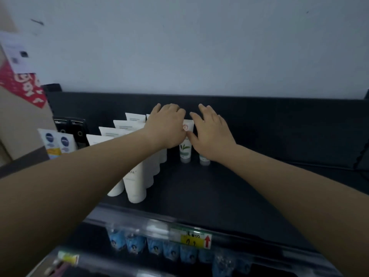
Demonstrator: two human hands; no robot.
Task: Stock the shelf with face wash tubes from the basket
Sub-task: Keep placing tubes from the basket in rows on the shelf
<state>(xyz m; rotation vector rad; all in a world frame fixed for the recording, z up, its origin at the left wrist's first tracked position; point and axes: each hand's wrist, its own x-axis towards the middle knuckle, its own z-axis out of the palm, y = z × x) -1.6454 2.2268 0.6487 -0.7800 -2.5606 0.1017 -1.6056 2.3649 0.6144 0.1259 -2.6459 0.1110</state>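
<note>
Both arms reach to the far part of the dark shelf (pixel 249 176). The left hand (pixel 167 124) lies palm down over the far end of a block of white tubes (pixel 135 182). Its fingers bend down past the knuckles and out of sight, so I cannot tell whether they grasp anything. The right hand (pixel 211 130) is just right of it, released, with its fingers spread and fairly straight.

Two face wash tubes stand cap down at the hands. A leaf-print tube (pixel 185 144) shows in the gap between the two hands, with both thumbs at its upper part. Of a second tube (pixel 204 159), only the lower end shows under the right palm.

The white tubes stand in rows running from near to far. Four crimped tops show in a stepped line, and the left forearm hides the rest.

Further left stand two black tubes (pixel 69 126) and, nearer, two white tubes with round blue logos (pixel 58 142). A cardboard box (pixel 20 120) with red printed tape is at the far left.

On the near shelf edge is one yellow price label (pixel 191 239) with a red arrow. Below it hangs a row of about six blue packets (pixel 155 246), too blurred to count exactly.
</note>
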